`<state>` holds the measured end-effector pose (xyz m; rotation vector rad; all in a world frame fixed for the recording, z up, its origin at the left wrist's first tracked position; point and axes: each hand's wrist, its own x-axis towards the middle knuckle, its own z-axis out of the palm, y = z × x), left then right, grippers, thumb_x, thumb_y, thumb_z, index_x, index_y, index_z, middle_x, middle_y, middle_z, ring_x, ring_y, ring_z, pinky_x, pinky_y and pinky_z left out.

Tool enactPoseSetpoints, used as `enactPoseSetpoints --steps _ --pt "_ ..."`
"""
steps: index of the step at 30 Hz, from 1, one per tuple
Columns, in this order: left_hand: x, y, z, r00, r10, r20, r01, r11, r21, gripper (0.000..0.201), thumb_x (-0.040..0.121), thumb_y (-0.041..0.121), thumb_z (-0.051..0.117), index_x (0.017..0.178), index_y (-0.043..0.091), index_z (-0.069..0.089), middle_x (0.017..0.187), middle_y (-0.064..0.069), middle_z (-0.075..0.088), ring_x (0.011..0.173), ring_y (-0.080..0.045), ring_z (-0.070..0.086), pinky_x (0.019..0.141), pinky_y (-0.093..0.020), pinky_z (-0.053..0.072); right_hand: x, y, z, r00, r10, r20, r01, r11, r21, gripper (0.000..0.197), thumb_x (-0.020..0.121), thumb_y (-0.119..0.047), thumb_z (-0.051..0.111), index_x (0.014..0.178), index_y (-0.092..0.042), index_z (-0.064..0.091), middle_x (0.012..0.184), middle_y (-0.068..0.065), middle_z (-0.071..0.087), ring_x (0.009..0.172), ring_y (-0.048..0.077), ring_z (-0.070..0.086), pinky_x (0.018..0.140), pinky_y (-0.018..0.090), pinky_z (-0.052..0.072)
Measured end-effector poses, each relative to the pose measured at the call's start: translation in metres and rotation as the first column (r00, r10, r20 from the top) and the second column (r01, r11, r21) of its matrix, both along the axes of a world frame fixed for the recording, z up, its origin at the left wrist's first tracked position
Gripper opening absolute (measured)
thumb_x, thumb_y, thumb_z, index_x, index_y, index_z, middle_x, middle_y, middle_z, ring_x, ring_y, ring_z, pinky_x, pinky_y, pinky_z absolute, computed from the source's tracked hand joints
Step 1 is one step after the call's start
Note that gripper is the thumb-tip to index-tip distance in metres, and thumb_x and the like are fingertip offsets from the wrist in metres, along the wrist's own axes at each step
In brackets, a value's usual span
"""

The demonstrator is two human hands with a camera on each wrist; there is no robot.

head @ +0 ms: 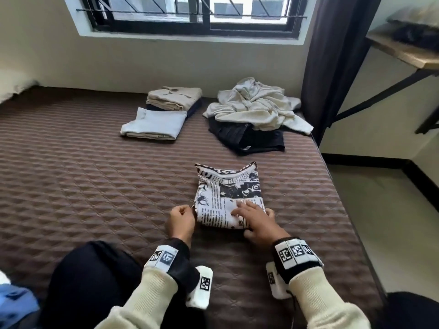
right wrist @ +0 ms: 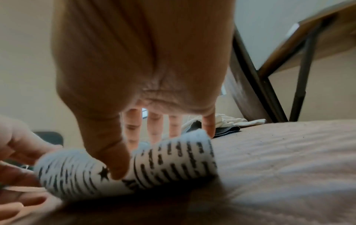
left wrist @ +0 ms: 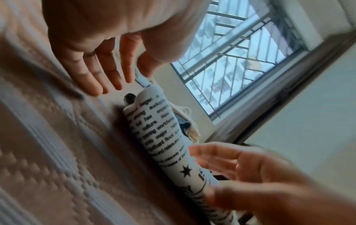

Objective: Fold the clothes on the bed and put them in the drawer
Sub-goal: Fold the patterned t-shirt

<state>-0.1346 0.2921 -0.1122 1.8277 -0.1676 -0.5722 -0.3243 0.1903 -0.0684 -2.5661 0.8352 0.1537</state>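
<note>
A newspaper-print shirt (head: 228, 193) lies folded into a small rectangle on the brown quilted bed (head: 95, 174), right in front of me. My right hand (head: 244, 219) rests on its near part, with straight fingers spread flat on top. In the right wrist view the right hand (right wrist: 134, 158) presses its thumb into the rounded near fold of the shirt (right wrist: 173, 164). My left hand (head: 187, 211) sits by the shirt's left edge. In the left wrist view that left hand (left wrist: 133, 79) has relaxed fingers pointing at the bed beside the shirt (left wrist: 159, 134), holding nothing.
At the back of the bed lie a folded beige stack (head: 174, 98) and a folded pale garment (head: 154, 124). To their right a crumpled white heap (head: 256, 105) covers dark clothes (head: 251, 138). The bed's right edge (head: 332, 186) drops to the floor. A wooden shelf (head: 403, 48) juts out at the right.
</note>
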Motion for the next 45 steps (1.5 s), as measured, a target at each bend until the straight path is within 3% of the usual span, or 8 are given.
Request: enactPoseSetpoints --steps 6,10,16,24,34,36,40,45 --pt "-0.007 -0.011 0.021 0.920 -0.364 0.147 0.327 0.918 0.225 0.070 0.086 0.048 0.064 0.138 0.006 0.046 0.131 -0.013 0.056 0.120 -0.030 0.054 0.102 -0.043 0.045 0.010 0.003 -0.006 0.758 -0.527 0.384 0.529 0.841 0.111 0.037 0.092 -0.035 0.061 0.126 -0.024 0.056 0.136 0.003 0.049 0.127 0.024 0.037 0.105 0.043 0.032" --pt "-0.015 -0.017 0.023 0.948 -0.270 0.169 0.196 0.912 0.360 0.041 0.081 0.041 0.067 0.100 0.004 0.067 0.105 -0.017 0.069 0.095 -0.033 0.064 0.081 -0.035 0.053 0.012 -0.001 -0.014 0.601 -0.766 0.227 0.688 0.641 0.340 0.052 0.093 -0.039 0.060 0.129 -0.004 0.049 0.131 0.022 0.047 0.124 0.035 0.044 0.102 0.036 0.035" --pt "-0.030 -0.017 0.031 0.883 -0.247 0.399 0.166 0.960 0.226 0.025 0.094 0.025 0.057 0.109 0.006 0.064 0.106 -0.017 0.068 0.100 -0.033 0.060 0.078 -0.033 0.042 0.007 -0.001 -0.026 0.454 -0.856 0.247 0.707 0.515 0.485 0.040 0.094 -0.034 0.060 0.120 -0.004 0.053 0.122 0.020 0.061 0.113 0.035 0.056 0.087 0.034 0.042" --pt "-0.023 -0.009 0.013 0.912 -0.325 0.252 0.137 0.819 0.557 0.032 0.101 0.036 0.037 0.107 0.009 0.053 0.111 -0.023 0.063 0.105 -0.038 0.057 0.088 -0.041 0.041 0.011 0.001 -0.031 0.455 -0.871 0.187 0.749 0.488 0.448 0.030 0.102 -0.029 0.042 0.116 -0.004 0.050 0.119 0.026 0.059 0.109 0.040 0.055 0.084 0.038 0.041" --pt "0.005 -0.019 0.031 0.925 -0.267 0.271 0.153 0.913 0.379 0.038 0.100 0.039 0.043 0.093 0.007 0.064 0.103 -0.017 0.063 0.106 -0.034 0.056 0.089 -0.035 0.041 0.000 -0.019 -0.018 0.387 -0.860 0.333 0.739 0.505 0.445 0.026 0.097 -0.036 0.051 0.087 -0.014 0.060 0.098 0.012 0.068 0.096 0.031 0.059 0.083 0.035 0.047" --pt "0.008 -0.029 0.038 0.913 -0.370 0.172 0.275 0.870 0.409 0.048 0.097 0.048 0.045 0.086 0.005 0.063 0.094 -0.015 0.064 0.098 -0.035 0.060 0.080 -0.036 0.044 0.003 -0.025 -0.005 0.446 -0.830 0.336 0.681 0.558 0.474 0.022 0.097 -0.034 0.054 0.092 -0.013 0.060 0.093 0.006 0.066 0.089 0.023 0.060 0.071 0.028 0.046" --pt "0.007 -0.052 0.054 0.896 -0.433 0.096 0.314 0.772 0.552 0.064 0.089 0.049 0.061 0.126 -0.001 0.051 0.130 -0.019 0.055 0.119 -0.036 0.052 0.100 -0.042 0.045 0.020 -0.039 -0.007 0.620 -0.770 0.153 0.624 0.602 0.498 0.035 0.093 -0.040 0.059 0.104 -0.007 0.059 0.099 0.009 0.065 0.093 0.026 0.063 0.082 0.040 0.054" --pt "0.005 -0.069 0.064 0.899 -0.381 0.217 0.219 0.819 0.531 0.036 0.089 0.032 0.064 0.102 -0.002 0.062 0.111 -0.018 0.064 0.100 -0.032 0.061 0.089 -0.041 0.053 0.028 -0.045 -0.020 0.540 -0.804 0.251 0.644 0.586 0.491 0.035 0.087 -0.038 0.064 0.109 -0.010 0.064 0.101 0.008 0.070 0.095 0.028 0.065 0.087 0.047 0.054"
